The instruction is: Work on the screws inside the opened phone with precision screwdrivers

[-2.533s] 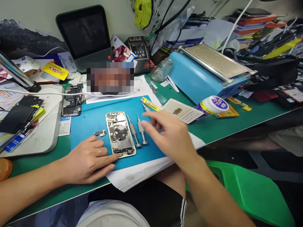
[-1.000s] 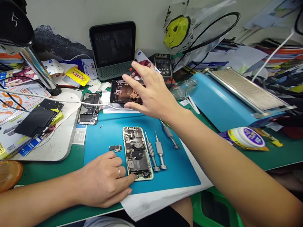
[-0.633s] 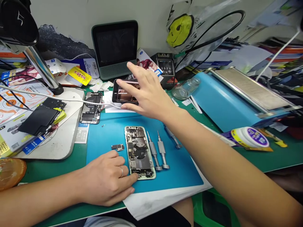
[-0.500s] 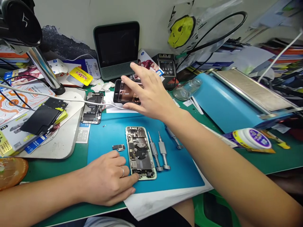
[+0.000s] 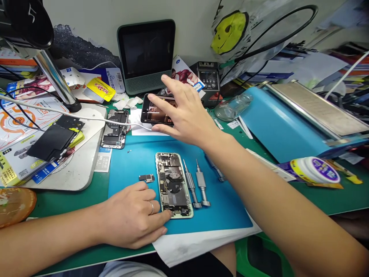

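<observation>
My left hand (image 5: 134, 215) lies on the blue mat (image 5: 207, 223), its index fingertip at the lower left corner of an opened phone (image 5: 176, 188). That phone's battery and boards are exposed. My right hand (image 5: 186, 113) reaches over a second phone (image 5: 154, 109) with a lit screen, fingers spread; the hand hides this phone's right part, and I cannot tell whether a finger touches it. Two screwdrivers (image 5: 201, 182) lie right of the opened phone, and another screwdriver (image 5: 215, 169) is partly behind my right forearm. A small circuit part (image 5: 147, 178) sits just above my left hand.
Another opened phone (image 5: 115, 129) lies at the mat's upper left. A tablet-like display (image 5: 146, 50) stands at the back. A metal lamp post (image 5: 57, 79) rises on the left. On the right are a glass jar (image 5: 234, 105), a blue machine (image 5: 276, 127) and a white-lidded tub (image 5: 313, 169).
The camera view has shifted slightly, so the whole scene sits a little further right and higher. Both hands keep the same poses, and nothing has been picked up or let go.
</observation>
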The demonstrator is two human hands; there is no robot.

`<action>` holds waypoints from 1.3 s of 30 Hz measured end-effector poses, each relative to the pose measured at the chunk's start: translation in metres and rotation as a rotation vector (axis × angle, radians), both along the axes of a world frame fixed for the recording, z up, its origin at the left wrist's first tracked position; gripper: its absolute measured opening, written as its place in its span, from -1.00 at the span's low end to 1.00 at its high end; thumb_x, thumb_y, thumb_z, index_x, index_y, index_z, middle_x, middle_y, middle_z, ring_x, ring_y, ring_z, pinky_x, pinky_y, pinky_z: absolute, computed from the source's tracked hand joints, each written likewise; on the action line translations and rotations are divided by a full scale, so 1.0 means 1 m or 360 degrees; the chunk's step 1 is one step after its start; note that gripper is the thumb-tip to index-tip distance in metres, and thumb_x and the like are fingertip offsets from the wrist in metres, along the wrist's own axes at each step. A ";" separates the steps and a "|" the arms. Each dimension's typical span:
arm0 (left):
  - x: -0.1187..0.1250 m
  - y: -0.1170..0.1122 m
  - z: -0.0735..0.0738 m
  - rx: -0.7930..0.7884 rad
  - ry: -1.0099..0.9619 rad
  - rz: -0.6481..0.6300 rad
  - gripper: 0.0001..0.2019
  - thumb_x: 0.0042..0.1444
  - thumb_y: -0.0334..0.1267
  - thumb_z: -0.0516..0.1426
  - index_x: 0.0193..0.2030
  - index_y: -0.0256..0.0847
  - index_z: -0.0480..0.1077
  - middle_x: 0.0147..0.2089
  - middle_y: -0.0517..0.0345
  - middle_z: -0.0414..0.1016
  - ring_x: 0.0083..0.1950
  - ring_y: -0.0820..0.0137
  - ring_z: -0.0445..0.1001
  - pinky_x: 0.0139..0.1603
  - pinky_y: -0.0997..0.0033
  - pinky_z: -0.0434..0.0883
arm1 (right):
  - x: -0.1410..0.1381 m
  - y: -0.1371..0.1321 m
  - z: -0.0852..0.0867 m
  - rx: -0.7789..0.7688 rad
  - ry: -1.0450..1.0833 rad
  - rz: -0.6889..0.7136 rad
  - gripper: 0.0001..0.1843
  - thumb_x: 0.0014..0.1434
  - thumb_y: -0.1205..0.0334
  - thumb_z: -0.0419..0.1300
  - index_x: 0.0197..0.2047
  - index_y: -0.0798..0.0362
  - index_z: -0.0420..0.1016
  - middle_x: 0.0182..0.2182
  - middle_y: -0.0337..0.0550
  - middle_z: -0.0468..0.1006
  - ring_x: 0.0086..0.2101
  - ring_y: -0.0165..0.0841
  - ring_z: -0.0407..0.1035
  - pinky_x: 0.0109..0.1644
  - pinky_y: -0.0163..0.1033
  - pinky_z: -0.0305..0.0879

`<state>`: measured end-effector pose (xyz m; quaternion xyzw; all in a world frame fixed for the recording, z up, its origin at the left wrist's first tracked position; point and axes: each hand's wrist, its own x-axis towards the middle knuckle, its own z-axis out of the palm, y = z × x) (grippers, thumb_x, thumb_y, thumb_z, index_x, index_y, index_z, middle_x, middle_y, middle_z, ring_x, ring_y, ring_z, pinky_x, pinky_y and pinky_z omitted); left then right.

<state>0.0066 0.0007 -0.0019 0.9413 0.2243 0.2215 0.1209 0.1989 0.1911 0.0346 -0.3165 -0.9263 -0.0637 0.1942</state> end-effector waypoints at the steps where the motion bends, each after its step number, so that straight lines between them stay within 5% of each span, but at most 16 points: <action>1: 0.000 0.000 0.000 -0.0001 0.0004 -0.0001 -0.77 0.41 -0.24 0.12 0.03 -0.34 0.50 -0.45 0.16 0.42 -0.39 0.30 0.29 -0.33 0.21 0.16 | 0.000 0.000 0.000 -0.0001 -0.0009 -0.0003 -0.23 0.31 -0.38 0.06 0.46 -0.24 0.20 0.53 -0.02 0.05 0.47 0.17 -0.05 0.44 0.48 -0.07; 8: 0.000 0.000 0.001 0.0017 -0.0013 -0.0001 -0.78 0.41 -0.24 0.12 0.02 -0.34 0.50 -0.46 0.17 0.40 -0.40 0.30 0.28 -0.35 0.21 0.16 | 0.001 0.001 0.002 0.0014 0.0041 -0.0055 -0.14 0.30 -0.45 -0.02 0.52 -0.24 0.06 0.52 0.01 0.08 0.46 0.16 -0.03 0.43 0.49 -0.05; 15: 0.000 -0.001 0.001 -0.0002 -0.0025 -0.0006 -0.75 0.45 -0.26 0.06 0.01 -0.36 0.52 -0.46 0.16 0.40 -0.39 0.30 0.25 -0.33 0.20 0.16 | -0.003 0.000 -0.002 0.0051 0.0027 -0.0036 -0.23 0.33 -0.43 -0.06 0.44 -0.24 0.23 0.52 -0.03 0.09 0.47 0.09 -0.02 0.46 0.42 -0.07; 20: 0.001 -0.001 0.000 0.0004 -0.0033 -0.0006 -0.74 0.45 -0.25 0.06 0.00 -0.36 0.52 -0.46 0.15 0.40 -0.39 0.30 0.24 -0.34 0.19 0.16 | -0.001 0.001 -0.001 0.0019 0.0038 -0.0052 -0.13 0.30 -0.48 -0.06 0.52 -0.25 0.04 0.52 0.01 0.09 0.47 0.13 -0.03 0.44 0.47 -0.06; 32: 0.000 0.000 0.002 -0.0010 0.0010 -0.0018 -0.74 0.46 -0.26 0.04 0.06 -0.34 0.50 -0.44 0.16 0.41 -0.39 0.30 0.28 -0.32 0.21 0.12 | 0.046 0.001 -0.006 0.0122 0.0058 -0.0151 -0.12 0.36 -0.25 0.09 0.56 -0.06 -0.10 0.49 0.20 0.10 0.44 0.18 0.05 0.40 0.46 0.08; 39: -0.001 0.001 0.002 -0.0021 0.0007 -0.0025 -0.74 0.47 -0.26 0.04 0.06 -0.33 0.49 -0.42 0.14 0.43 -0.36 0.29 0.29 -0.31 0.21 0.12 | 0.058 0.002 -0.020 0.0177 0.0033 -0.0175 -0.23 0.39 -0.25 0.04 0.54 -0.13 0.04 0.54 0.09 -0.03 0.46 0.17 -0.02 0.42 0.42 0.04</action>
